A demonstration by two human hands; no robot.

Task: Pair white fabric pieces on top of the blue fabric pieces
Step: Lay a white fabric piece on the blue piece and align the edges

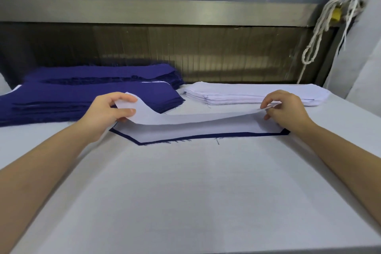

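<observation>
A long white fabric piece (185, 118) hangs between both hands just above the table. My left hand (111, 112) pinches its left end, which curls upward. My right hand (285, 109) pinches its right end. Below it lies another white piece (185, 133) flat on a blue fabric piece (206, 137), whose dark edge shows as a thin border along the front. A stack of blue pieces (82, 99) sits at the back left. A stack of white pieces (253, 94) sits at the back right.
The work surface is a white padded table (185, 192). A second blue stack (107, 73) lies behind the first. A metal rail and dark panel (185, 51) close off the back. White cords (329, 18) hang at the far right beside a grey cover.
</observation>
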